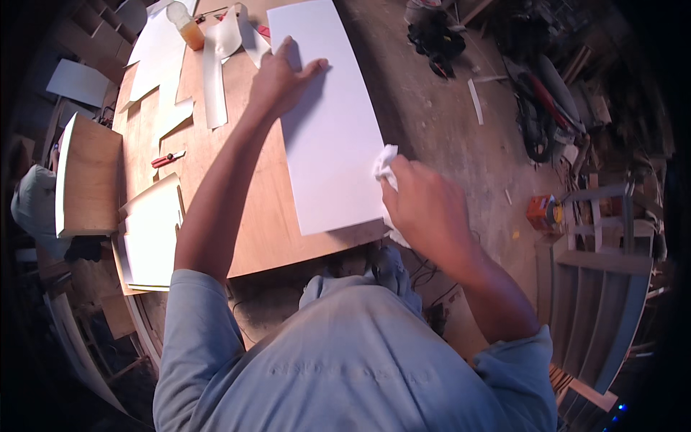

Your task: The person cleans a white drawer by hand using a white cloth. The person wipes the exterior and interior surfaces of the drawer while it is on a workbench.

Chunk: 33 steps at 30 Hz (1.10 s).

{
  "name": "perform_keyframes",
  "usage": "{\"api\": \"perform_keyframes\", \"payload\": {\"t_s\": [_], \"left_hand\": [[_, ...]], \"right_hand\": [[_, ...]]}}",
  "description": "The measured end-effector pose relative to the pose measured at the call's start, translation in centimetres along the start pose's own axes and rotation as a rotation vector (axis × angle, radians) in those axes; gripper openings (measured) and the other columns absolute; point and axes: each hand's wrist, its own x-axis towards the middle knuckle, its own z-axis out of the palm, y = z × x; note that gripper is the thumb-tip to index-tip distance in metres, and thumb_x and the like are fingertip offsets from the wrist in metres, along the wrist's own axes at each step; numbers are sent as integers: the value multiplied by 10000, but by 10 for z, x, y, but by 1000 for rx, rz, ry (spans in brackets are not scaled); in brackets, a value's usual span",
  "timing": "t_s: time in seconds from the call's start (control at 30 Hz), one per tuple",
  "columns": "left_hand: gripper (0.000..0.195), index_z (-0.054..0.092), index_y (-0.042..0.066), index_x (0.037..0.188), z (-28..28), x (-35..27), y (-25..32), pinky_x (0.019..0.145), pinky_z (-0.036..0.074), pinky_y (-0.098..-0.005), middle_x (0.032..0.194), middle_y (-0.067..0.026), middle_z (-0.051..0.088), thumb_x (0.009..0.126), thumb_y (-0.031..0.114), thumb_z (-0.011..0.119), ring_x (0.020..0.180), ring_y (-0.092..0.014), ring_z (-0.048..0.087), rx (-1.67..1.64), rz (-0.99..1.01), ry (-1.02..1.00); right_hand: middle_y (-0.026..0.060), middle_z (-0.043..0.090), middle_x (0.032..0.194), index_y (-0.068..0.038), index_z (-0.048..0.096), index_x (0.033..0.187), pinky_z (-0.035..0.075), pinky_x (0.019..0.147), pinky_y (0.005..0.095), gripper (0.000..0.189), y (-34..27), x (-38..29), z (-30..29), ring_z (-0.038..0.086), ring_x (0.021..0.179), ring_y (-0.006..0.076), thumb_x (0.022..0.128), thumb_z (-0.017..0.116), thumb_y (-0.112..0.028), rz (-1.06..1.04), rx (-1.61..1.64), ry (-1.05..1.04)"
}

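A long white-faced panel [334, 140] lies along the right edge of a plywood-topped table [259, 237]. My left hand [283, 75] rests on the panel's upper left part with thumb and fingers spread, gripping nothing. In my right hand [426, 200] is a crumpled white cloth [385, 162], pinched between thumb and fingers at the panel's right edge. Whether the cloth touches the panel's face or only its edge, I cannot tell. Left of my left forearm, a red utility knife [168, 159] lies on the table with its blade end to the right.
Curled strips of white sheet [216, 92] and a bottle of amber liquid [186, 27] are on the table. Cut white sheets [148, 243] lie at its left. Beyond stands a wooden box [89, 175], with a person [35, 202] behind it. Rightward are an orange box [541, 213] and a wooden frame [588, 302].
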Motion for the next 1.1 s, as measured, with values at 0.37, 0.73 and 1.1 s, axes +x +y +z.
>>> {"api": "perform_keyframes", "payload": {"t_s": [0.37, 0.73, 1.1], "left_hand": [[985, 396, 94, 1565, -6, -6, 12, 1047, 510, -501, 1483, -363, 438, 846, 695, 697, 1277, -502, 570, 116, -10, -41], [929, 465, 3, 1516, 1, -2, -15, 1133, 422, -440, 1450, -316, 516, 872, 613, 741, 1380, -408, 505, -59, 73, 14], [1015, 417, -73, 1516, 1, 0, 4, 1073, 481, -438, 1371, -338, 593, 870, 650, 718, 1294, -387, 604, 25, 96, 16]], "right_hand": [[202, 747, 1137, -59, 774, 1120, 580, 901, 447, 353, 36, 399, 24, 733, 1054, 366, 903, 586, -264, -26, -115, 111], [223, 751, 1047, -18, 740, 1081, 602, 818, 463, 287, 43, 274, 44, 751, 979, 364, 891, 628, -201, -217, 95, 114], [235, 718, 857, -28, 650, 1040, 567, 776, 511, 237, 33, -32, 11, 709, 840, 434, 954, 637, -248, -55, 357, 5]]}}
